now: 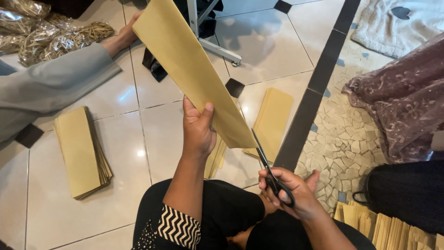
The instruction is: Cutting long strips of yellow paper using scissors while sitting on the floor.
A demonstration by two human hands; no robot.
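Cutting tan paper sheet, seated on tile floor.
We note a stack of tan sheets (82, 153) left of our left hand (198, 132), which pinches the long sheet (194, 69) upright; right hand (291, 192) grips black scissors (270, 169), blades at the sheet's lower corner.

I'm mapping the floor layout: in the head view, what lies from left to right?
Grey sleeve → stack of tan sheets → left hand holding a long tan sheet → black scissors in the right hand → purple lace fabric.
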